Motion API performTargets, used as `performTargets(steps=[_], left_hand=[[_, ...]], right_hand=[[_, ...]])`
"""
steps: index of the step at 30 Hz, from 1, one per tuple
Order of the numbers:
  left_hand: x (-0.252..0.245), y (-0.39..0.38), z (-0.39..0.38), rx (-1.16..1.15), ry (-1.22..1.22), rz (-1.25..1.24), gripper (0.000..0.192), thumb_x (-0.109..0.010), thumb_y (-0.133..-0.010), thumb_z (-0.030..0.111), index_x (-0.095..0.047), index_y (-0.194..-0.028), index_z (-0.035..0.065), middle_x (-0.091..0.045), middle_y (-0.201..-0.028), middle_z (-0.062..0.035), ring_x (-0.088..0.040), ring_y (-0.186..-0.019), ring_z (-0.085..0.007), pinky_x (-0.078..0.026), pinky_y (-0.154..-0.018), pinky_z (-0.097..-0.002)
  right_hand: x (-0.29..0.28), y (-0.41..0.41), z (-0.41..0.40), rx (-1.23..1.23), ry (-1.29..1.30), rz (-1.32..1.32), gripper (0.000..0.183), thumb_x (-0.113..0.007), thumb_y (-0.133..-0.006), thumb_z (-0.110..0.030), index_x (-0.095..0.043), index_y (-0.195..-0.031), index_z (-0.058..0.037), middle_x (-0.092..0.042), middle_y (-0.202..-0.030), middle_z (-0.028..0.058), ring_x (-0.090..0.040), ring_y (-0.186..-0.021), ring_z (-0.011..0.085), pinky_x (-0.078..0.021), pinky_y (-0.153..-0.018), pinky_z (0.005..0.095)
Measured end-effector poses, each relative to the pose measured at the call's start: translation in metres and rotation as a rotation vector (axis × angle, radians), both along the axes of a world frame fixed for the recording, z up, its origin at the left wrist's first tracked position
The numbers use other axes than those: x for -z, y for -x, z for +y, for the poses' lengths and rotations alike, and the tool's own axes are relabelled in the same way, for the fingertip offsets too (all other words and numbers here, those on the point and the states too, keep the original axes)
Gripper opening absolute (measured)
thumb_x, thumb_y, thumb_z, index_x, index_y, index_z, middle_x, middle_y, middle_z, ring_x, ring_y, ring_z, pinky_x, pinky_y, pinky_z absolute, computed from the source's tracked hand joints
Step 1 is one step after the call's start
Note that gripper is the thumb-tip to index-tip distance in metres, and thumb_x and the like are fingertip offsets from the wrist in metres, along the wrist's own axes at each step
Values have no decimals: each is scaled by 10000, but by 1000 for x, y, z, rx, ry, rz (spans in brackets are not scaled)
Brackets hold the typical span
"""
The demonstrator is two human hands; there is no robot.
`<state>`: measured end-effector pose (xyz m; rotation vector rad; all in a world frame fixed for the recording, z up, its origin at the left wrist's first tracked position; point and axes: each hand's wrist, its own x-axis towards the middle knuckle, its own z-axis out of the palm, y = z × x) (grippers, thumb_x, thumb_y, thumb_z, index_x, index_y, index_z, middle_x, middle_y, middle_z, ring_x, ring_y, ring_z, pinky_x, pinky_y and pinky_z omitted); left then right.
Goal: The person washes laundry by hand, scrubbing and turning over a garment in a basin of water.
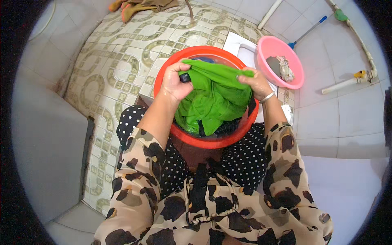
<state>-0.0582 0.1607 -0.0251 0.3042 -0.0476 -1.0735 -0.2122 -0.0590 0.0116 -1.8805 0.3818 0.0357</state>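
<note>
A wet green garment (214,98) is stretched between my two hands, its lower part lying in a round red basin (202,144) in front of my knees. My left hand (177,81) grips its upper left edge, beside a small black tag. At the upper right edge, my right hand (256,82), with a silver bangle on the wrist, pinches the cloth between thumb and fingers. Under and around the green cloth, dark fabric (228,127) shows in the basin, and a bit of blue fabric (203,59) at its far side.
A pink basin (298,67) with grey and whitish cloths stands right, by a white floor fixture (234,43). A blue-handled brush (306,33) leans on the tiled wall near a pipe with a yellow tap (359,74). Boots (131,12) lie at the far left; a grey panel (52,137) stands left.
</note>
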Motion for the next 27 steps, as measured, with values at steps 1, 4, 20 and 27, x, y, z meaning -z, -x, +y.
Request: performTargets(steps=[1,4,20,27], left_hand=[[2,1,-2,54,47,42,360,-501,-734,131,-508,-1068,-1,-531,-1105,-148,-500,-1027,-294,-373,-913,-445],[-11,22,-22,36,-181,311,333,-467,-823,204,-506,-1078,-7,-532,-1097,-160,-509,-1016,-307,-369,-924,-437],[-16,-3,-48,22,-296,200,447,-475,-843,418,-527,-1016,9,-556,-1027,-144,-547,-927,-273,-409,-857,-452],[24,-6,-48,-134,-802,7,383,-476,-816,58,-364,-1182,42,-500,-1095,-146,-524,-955,-267,-447,-801,-440]], right_hand=[[5,-6,2,171,-352,-160,196,-567,-795,-134,-538,-940,-5,-583,-909,77,-566,-800,164,-459,-754,296],[6,-26,19,405,-756,-339,145,-537,-802,-115,-565,-898,-11,-591,-910,85,-574,-801,183,-456,-760,299],[70,-105,-43,392,644,151,476,-499,-770,-442,-617,-822,16,-587,-824,256,-565,-752,394,-432,-719,452],[125,-88,-51,264,637,-41,391,-592,-757,-347,-574,-928,5,-591,-952,180,-576,-834,267,-442,-766,350]])
